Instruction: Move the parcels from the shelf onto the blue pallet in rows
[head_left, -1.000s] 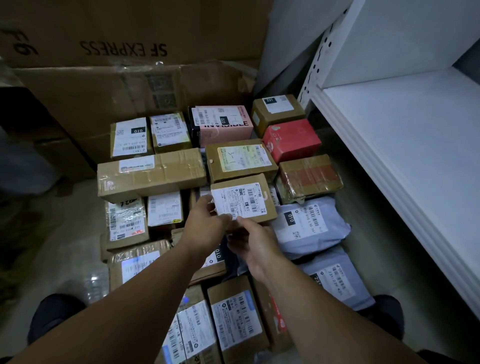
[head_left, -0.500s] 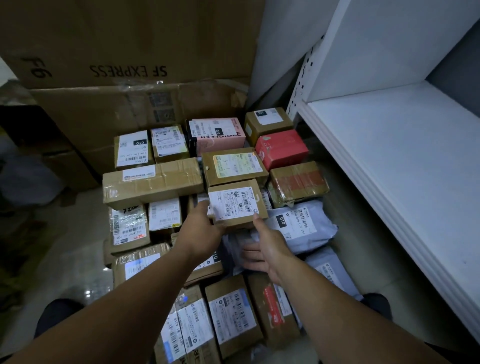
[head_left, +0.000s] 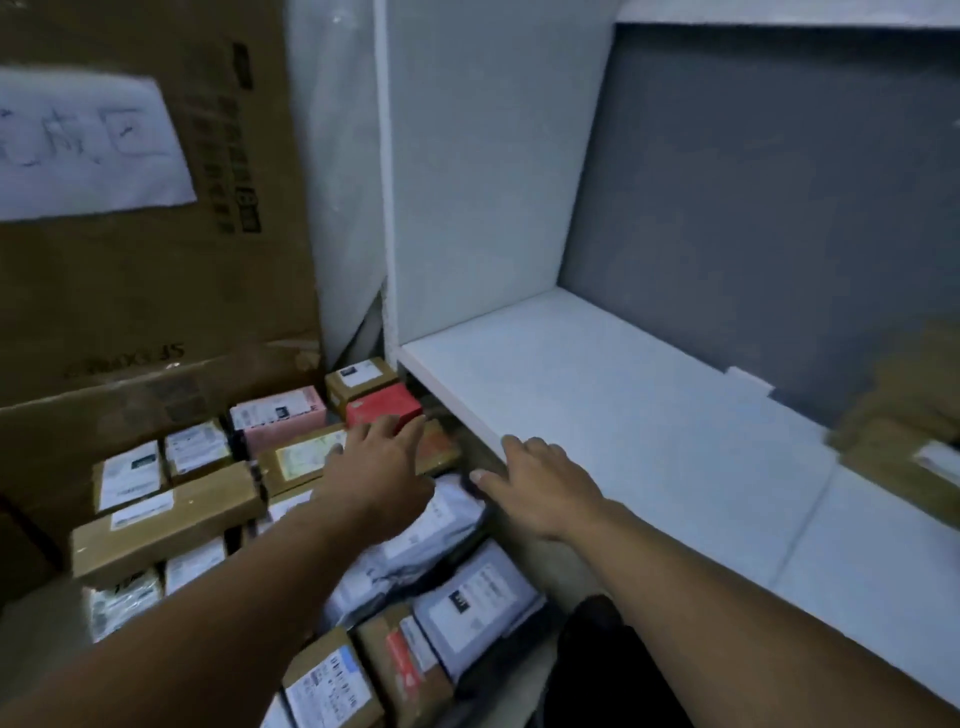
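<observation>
Several labelled parcels lie in rows at the lower left: a long brown box (head_left: 166, 525), a pink box (head_left: 280, 418), a red box (head_left: 383, 405), grey mailer bags (head_left: 415, 540). The pallet under them is hidden. My left hand (head_left: 376, 465) hovers over the middle of the pile with fingers spread, holding nothing. My right hand (head_left: 537, 486) reaches toward the front edge of the white shelf (head_left: 623, 415), fingers straight and empty. A brown parcel (head_left: 904, 457) sits on the shelf at the far right, blurred.
Large cardboard cartons (head_left: 145, 234) stand behind the parcel pile, one with a white paper sheet (head_left: 88, 150) taped on. The shelf's white side panel (head_left: 467, 182) and grey back wall (head_left: 769, 208) rise at the right. A dark shoe (head_left: 592, 634) shows below.
Both hands have let go of the small labelled box, which now lies in the pile. The view has swung right and up toward the shelf, and both hands have moved right.
</observation>
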